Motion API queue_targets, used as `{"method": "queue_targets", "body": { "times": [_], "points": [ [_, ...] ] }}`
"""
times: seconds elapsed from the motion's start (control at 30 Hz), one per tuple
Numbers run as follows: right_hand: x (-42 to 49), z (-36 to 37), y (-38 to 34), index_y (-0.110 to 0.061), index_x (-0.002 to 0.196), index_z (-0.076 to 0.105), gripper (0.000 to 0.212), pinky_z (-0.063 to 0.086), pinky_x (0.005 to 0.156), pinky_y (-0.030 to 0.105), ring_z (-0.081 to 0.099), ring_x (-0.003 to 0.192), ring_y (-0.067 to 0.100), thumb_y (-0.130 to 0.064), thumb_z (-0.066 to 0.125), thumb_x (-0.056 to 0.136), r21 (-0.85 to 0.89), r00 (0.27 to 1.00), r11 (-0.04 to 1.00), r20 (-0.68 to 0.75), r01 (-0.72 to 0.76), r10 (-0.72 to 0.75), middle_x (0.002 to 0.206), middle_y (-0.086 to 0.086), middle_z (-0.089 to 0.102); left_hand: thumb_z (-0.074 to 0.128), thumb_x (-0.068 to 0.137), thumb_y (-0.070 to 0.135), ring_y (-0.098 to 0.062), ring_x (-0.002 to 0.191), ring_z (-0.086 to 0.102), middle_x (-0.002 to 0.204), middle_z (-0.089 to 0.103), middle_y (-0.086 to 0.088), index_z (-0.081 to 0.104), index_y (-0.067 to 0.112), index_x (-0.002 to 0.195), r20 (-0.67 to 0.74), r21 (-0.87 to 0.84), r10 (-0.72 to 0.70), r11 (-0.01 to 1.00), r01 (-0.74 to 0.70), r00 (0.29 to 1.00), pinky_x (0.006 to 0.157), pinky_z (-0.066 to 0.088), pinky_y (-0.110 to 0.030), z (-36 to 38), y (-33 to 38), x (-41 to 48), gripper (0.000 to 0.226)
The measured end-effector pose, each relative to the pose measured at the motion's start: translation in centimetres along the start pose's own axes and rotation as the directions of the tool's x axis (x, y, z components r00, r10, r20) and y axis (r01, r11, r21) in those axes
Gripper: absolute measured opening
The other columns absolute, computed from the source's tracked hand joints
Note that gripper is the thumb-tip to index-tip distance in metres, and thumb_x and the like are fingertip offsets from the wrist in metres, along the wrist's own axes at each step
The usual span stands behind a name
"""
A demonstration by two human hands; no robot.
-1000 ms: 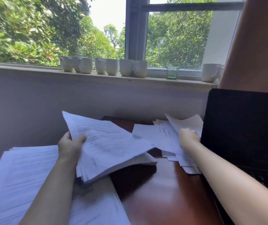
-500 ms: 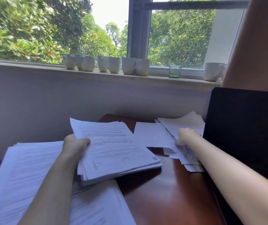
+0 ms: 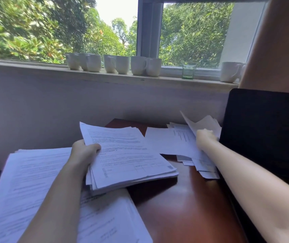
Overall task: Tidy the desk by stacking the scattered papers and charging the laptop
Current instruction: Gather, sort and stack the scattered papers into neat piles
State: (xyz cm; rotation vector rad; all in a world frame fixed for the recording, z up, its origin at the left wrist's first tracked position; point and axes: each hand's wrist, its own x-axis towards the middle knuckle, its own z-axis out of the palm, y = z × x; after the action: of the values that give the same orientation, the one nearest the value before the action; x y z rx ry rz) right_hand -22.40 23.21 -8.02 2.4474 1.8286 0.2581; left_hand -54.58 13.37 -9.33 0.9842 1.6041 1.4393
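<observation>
My left hand (image 3: 84, 151) grips the left edge of a thick bundle of printed papers (image 3: 129, 158), held just above the brown desk (image 3: 184, 207). Under my left arm lies a large spread of papers (image 3: 26, 186) at the desk's left side. My right hand (image 3: 204, 137) holds loose sheets from a scattered pile (image 3: 173, 142) at the desk's far right, and one sheet (image 3: 205, 122) stands lifted behind it. The open black laptop (image 3: 266, 130) stands at the right, its screen dark, right beside that pile. No charger or cable shows.
The windowsill (image 3: 105, 76) carries several white mugs (image 3: 122, 64), a small green glass (image 3: 189, 70) and one more mug (image 3: 230, 71). A white wall runs behind the desk. A brown panel (image 3: 280, 44) rises at the upper right behind the laptop.
The bundle in my left hand has come down from a raised tilt to nearly flat over the desk. My right hand has lifted a sheet at the far pile.
</observation>
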Motion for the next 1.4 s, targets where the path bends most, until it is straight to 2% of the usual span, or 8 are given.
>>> {"method": "queue_targets", "body": {
  "times": [0.3,0.4,0.5,0.7,0.9,1.03,1.2,1.4],
  "points": [
    [0.7,-2.9,-1.8,-0.001,0.111,0.056,0.024,0.045,0.084,0.038,0.055,0.11,0.038,-0.011,0.045,0.093,0.467,0.995,0.883,-0.101,0.053,-0.006,0.117,0.02,0.057,0.05,0.086,-0.008,-0.027,0.067,0.062,0.077,0.065,-0.01,0.061,0.005,0.074,0.001,0.016,-0.003,1.0,0.003,1.0,0.061,0.05,-0.027,-0.1,-0.1,0.4,0.021],
    [0.0,-4.6,-3.9,-0.008,0.076,0.045,0.018,0.045,0.067,0.031,0.054,0.087,0.031,-0.016,0.049,0.091,0.46,0.981,0.866,-0.099,0.194,-0.167,0.095,0.013,0.055,0.05,0.087,-0.007,-0.024,0.062,0.061,0.074,0.063,-0.009,0.06,0.003,0.075,0.016,0.047,-0.011,0.999,0.011,1.0,0.049,0.05,-0.024,-0.4,0.1,0.2,0.019],
    [-1.6,-6.4,-5.7,-0.012,0.063,0.035,0.036,0.029,0.05,0.027,0.044,0.07,0.022,-0.021,0.06,0.087,0.403,0.905,0.815,-0.098,0.417,-0.414,0.072,0.004,0.047,0.052,0.088,-0.006,-0.019,0.049,0.062,0.066,0.065,-0.006,0.061,0.002,0.074,0.045,0.09,-0.029,0.996,0.025,0.999,0.035,0.044,-0.017,-1.3,0.4,0.3,0.019],
    [-5.4,-6.0,-8.9,-0.019,0.057,0.022,0.046,0.019,0.054,0.032,0.023,0.063,0.016,-0.014,0.06,0.082,0.343,0.694,0.624,-0.135,0.702,-0.707,0.063,0.001,0.026,0.053,0.084,-0.004,-0.026,0.054,0.06,0.075,0.064,-0.019,0.062,-0.01,0.084,0.064,0.203,-0.059,0.978,0.045,0.996,0.05,0.048,-0.025,-1.9,-0.2,0.9,0.011],
    [-7.1,-7.6,-9.7,-0.02,0.07,0.045,0.021,0.032,0.065,0.03,0.05,0.082,0.032,-0.014,0.047,0.09,0.058,0.723,0.763,-0.374,0.643,-0.581,0.086,0.004,0.052,0.059,0.074,0.002,-0.038,0.081,0.068,0.098,0.067,-0.028,0.058,-0.011,0.104,0.073,0.207,-0.044,0.978,0.028,0.996,0.071,0.056,-0.045,-1.7,-0.3,1.3,0.033],
    [-7.1,-9.9,-8.7,-0.024,0.092,0.058,0.02,0.025,0.072,0.028,0.059,0.093,0.03,-0.01,0.045,0.089,-0.087,0.651,0.804,-0.539,0.589,-0.535,0.102,0.004,0.065,0.054,0.086,-0.005,-0.025,0.076,0.057,0.088,0.051,-0.004,0.016,0.01,0.145,0.094,0.14,0.014,0.99,-0.027,0.995,0.057,0.045,-0.03,-1.1,-0.4,0.7,0.072],
    [-6.2,-11.5,-6.7,-0.019,0.09,0.061,0.017,0.029,0.07,0.029,0.059,0.093,0.032,-0.011,0.045,0.09,0.154,0.655,0.794,-0.666,0.588,-0.356,0.097,0.006,0.064,0.054,0.089,0.002,-0.03,0.092,0.06,0.115,0.055,-0.016,0.024,0.013,0.136,0.096,0.083,0.023,0.996,-0.031,0.995,0.064,0.048,-0.034,-1.2,-1.1,1.4,0.057],
    [-4.7,-14.1,-2.9,-0.015,0.067,0.046,0.024,0.038,0.068,0.035,0.058,0.084,0.03,-0.016,0.045,0.091,0.472,0.747,0.67,-0.637,0.574,-0.191,0.067,0.0,0.052,0.046,0.099,0.032,-0.023,0.082,0.045,0.108,0.053,-0.016,0.033,0.0,0.136,0.002,-0.001,0.004,1.0,-0.004,1.0,0.076,0.032,-0.03,-0.6,-0.4,1.9,0.05]
  ]
}}
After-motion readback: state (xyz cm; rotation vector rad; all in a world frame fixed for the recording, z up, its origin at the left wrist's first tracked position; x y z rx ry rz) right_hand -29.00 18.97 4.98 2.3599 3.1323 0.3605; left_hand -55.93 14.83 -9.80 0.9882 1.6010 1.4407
